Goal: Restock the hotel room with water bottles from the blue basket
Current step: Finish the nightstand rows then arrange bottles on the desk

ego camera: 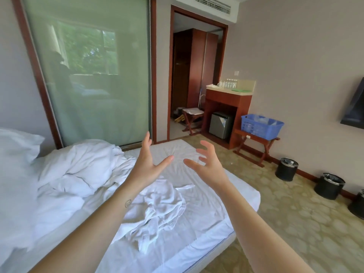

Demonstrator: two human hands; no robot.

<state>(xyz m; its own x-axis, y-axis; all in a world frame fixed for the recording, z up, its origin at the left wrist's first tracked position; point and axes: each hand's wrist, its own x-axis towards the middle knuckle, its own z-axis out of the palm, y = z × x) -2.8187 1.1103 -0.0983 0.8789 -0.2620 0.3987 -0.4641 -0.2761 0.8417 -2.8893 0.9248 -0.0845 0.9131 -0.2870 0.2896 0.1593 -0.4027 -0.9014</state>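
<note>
Both my hands are up mid-frame over the bed (197,203), left hand (146,164) and right hand (206,164) spread loose, holding nothing. The blue basket (262,126) sits on a wooden rack (256,141) at right-center, with water bottles (231,83) lined up on the counter above the mini fridge (220,125).

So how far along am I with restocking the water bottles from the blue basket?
Barely begun, it seems. Done: a few bottles stand on the counter, though I cannot tell whether they are new. In hand: nothing; left hand and right hand are both open above the bed. Left: the blue basket sits on its wooden rack across the room, with clear plastic showing inside.
</note>
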